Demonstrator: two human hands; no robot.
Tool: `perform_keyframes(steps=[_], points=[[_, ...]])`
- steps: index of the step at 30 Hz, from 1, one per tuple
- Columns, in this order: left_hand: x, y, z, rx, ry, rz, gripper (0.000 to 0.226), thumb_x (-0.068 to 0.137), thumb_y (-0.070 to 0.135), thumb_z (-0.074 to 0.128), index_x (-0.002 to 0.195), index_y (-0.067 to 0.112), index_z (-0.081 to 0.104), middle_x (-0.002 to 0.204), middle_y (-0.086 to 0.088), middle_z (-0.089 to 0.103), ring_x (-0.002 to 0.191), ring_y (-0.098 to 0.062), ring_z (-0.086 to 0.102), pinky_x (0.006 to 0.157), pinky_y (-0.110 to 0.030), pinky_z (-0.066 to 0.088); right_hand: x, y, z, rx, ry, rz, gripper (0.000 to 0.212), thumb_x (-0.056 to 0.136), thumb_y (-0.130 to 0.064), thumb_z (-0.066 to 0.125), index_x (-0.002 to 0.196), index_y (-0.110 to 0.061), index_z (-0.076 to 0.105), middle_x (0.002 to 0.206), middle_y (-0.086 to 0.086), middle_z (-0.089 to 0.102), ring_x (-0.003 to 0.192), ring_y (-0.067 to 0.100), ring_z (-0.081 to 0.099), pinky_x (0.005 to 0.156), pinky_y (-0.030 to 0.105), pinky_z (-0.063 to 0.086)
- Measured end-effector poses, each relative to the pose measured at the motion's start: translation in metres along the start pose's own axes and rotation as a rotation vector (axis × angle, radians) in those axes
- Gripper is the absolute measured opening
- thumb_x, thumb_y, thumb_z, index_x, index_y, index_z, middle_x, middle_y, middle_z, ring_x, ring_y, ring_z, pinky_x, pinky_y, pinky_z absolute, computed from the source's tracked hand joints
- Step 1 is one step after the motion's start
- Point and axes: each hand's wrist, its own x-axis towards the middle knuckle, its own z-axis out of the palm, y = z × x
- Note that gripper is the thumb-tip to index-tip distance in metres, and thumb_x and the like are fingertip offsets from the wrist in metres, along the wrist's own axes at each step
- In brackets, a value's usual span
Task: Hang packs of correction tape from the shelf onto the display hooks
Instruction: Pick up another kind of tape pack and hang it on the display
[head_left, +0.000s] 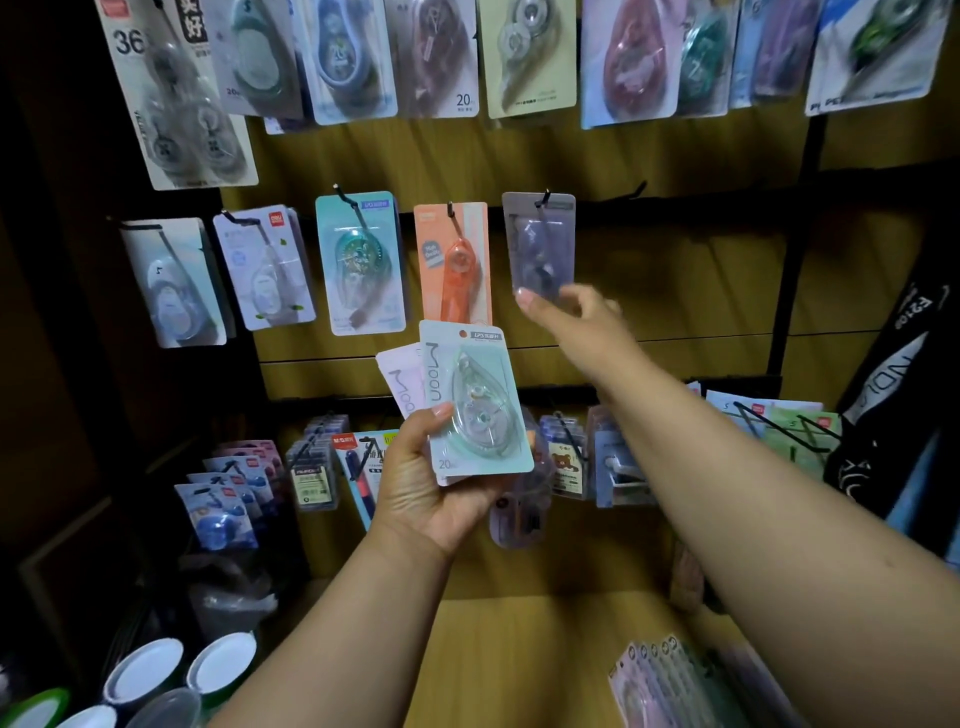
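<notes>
Head view: left hand (436, 483) grips fanned packs, the front mint pack (475, 400) reading "Moon" and "20", a pink pack (400, 382) behind it. Right hand (566, 309) pinches the lower edge of a grey pack (540, 244) hanging on a hook (544, 197). Bare wood panel (675, 275) lies rightward. An upper pack (452, 57) reads "20m".

**One head-worn view, facing the display wall**

A single wide-angle camera sits on the person's head, looking forward and slightly down; it faces a wooden display wall (675, 291) hung with packs, close enough that both forearms reach in from the bottom edge; the wall's lines bow toward the frame's edges; the wooden shelf (519, 649) lies nearest, at the bottom; no second view shares the scene.
</notes>
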Motion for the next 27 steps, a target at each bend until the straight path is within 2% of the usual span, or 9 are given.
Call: perform_keyframes(steps=[2, 4, 7, 9, 11, 14, 19, 22, 27], points=[[0.001, -0.001, 0.001, -0.009, -0.006, -0.021, 0.066, 0.039, 0.003, 0.084, 0.104, 0.016, 0.076, 0.110, -0.017, 0.070, 0.091, -0.035, 0.069, 0.084, -0.058, 0.052, -0.025, 0.003, 0.005, 0.068, -0.147, 0.081, 0.073, 0.076, -0.070, 0.057, 0.123, -0.014, 0.055, 0.137, 0.012, 0.050, 0.123, 0.030, 0.051, 0.102, 0.046, 0.043], [0.001, -0.002, 0.003, -0.014, 0.006, -0.031, 0.065, 0.046, 0.003, 0.079, 0.110, 0.014, 0.072, 0.112, -0.019, 0.068, 0.095, -0.036, 0.068, 0.084, -0.057, 0.053, -0.044, 0.007, 0.008, 0.212, -0.279, 0.130, 0.058, 0.079, -0.053, 0.067, 0.110, -0.005, 0.062, 0.112, 0.011, 0.068, 0.102, 0.031, 0.065, 0.084, 0.037, 0.053], [0.001, -0.003, 0.009, 0.050, 0.055, -0.017, 0.050, 0.065, 0.005, 0.062, 0.114, 0.012, 0.065, 0.107, -0.017, 0.070, 0.091, -0.033, 0.069, 0.083, -0.053, 0.056, -0.051, 0.013, 0.011, 0.394, -0.325, 0.125, 0.020, 0.079, -0.026, 0.076, 0.092, -0.013, 0.069, 0.094, 0.005, 0.075, 0.086, 0.024, 0.072, 0.080, 0.039, 0.057], [0.000, -0.005, 0.011, 0.068, 0.087, -0.006, 0.038, 0.074, 0.004, 0.052, 0.108, 0.012, 0.067, 0.103, -0.015, 0.072, 0.087, -0.030, 0.070, 0.083, -0.050, 0.056, -0.052, 0.017, 0.013, 0.445, -0.317, 0.120, 0.014, 0.079, -0.021, 0.076, 0.090, -0.014, 0.070, 0.092, 0.006, 0.076, 0.084, 0.025, 0.073, 0.081, 0.042, 0.058], [0.000, -0.007, 0.012, 0.062, 0.099, -0.008, 0.033, 0.081, 0.004, 0.048, 0.103, 0.012, 0.070, 0.106, -0.016, 0.071, 0.092, -0.031, 0.069, 0.091, -0.052, 0.052, -0.051, 0.019, 0.013, 0.480, -0.312, 0.113, 0.014, 0.080, -0.018, 0.075, 0.092, -0.013, 0.070, 0.093, 0.008, 0.075, 0.083, 0.026, 0.073, 0.080, 0.044, 0.058], [0.000, -0.006, 0.013, 0.069, 0.096, -0.047, 0.033, 0.087, 0.005, 0.046, 0.108, 0.013, 0.070, 0.120, -0.018, 0.066, 0.112, -0.037, 0.062, 0.102, -0.059, 0.041, -0.049, 0.018, 0.010, 0.534, -0.277, 0.092, 0.020, 0.082, -0.017, 0.073, 0.100, -0.011, 0.068, 0.095, 0.008, 0.075, 0.083, 0.025, 0.072, 0.079, 0.042, 0.059], [0.002, -0.001, 0.020, 0.054, 0.105, -0.078, 0.037, 0.079, 0.007, 0.055, 0.115, 0.015, 0.061, 0.132, -0.019, 0.060, 0.123, -0.040, 0.055, 0.093, -0.063, 0.047, -0.038, 0.016, -0.001, 0.528, -0.076, -0.024, 0.054, 0.074, -0.018, 0.079, 0.117, -0.026, 0.047, 0.110, 0.006, 0.069, 0.093, 0.024, 0.071, 0.081, 0.047, 0.058], [0.003, 0.002, 0.021, 0.059, 0.146, -0.083, 0.038, 0.076, 0.006, 0.060, 0.113, 0.012, 0.060, 0.129, -0.023, 0.061, 0.120, -0.044, 0.057, 0.090, -0.067, 0.045, -0.026, 0.005, -0.012, 0.507, 0.013, -0.144, 0.057, 0.075, -0.020, 0.079, 0.117, -0.029, 0.041, 0.111, 0.007, 0.068, 0.093, 0.021, 0.071, 0.079, 0.045, 0.060], [0.004, 0.002, 0.025, 0.073, 0.178, -0.073, 0.043, 0.072, 0.008, 0.062, 0.115, 0.011, 0.061, 0.103, -0.023, 0.067, 0.116, -0.041, 0.059, 0.086, -0.064, 0.050, 0.005, -0.019, -0.024, 0.502, 0.109, -0.262, 0.064, 0.076, -0.020, 0.079, 0.129, -0.026, 0.045, 0.115, 0.007, 0.068, 0.095, 0.019, 0.071, 0.080, 0.044, 0.059]])
